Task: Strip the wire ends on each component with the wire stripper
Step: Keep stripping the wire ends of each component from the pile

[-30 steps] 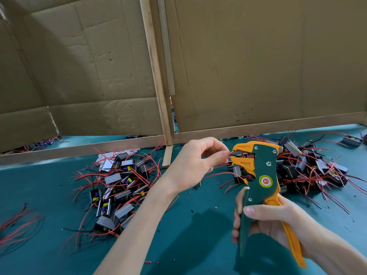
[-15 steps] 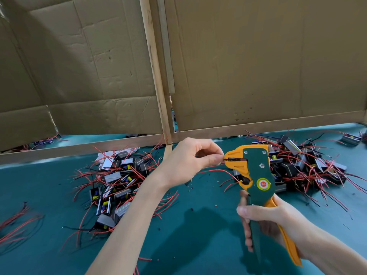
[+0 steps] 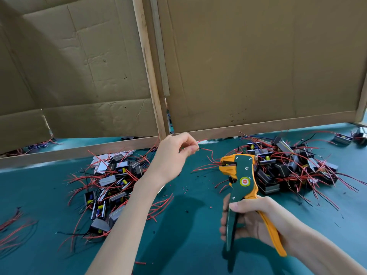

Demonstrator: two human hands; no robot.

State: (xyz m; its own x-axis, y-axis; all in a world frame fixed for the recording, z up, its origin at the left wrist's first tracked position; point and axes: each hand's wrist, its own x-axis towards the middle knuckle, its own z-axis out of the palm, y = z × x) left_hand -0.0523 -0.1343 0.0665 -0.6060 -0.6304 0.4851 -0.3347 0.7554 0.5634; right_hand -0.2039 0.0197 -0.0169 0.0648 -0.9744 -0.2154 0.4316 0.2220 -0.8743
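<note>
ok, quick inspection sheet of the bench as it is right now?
Surface: teal mat, dotted with small insulation scraps.
Job's things: wire stripper, head up; components in a left pile and a right pile, leads tangled.
Clutter: loose red wires at the mat's left edge.
Grippers: left hand pinches a red wire, held apart from the stripper's head; right hand grips the stripper's handles.
Cables: nothing seen apart from the component leads.
Surroundings: cardboard panels on a wooden frame behind the mat.
</note>
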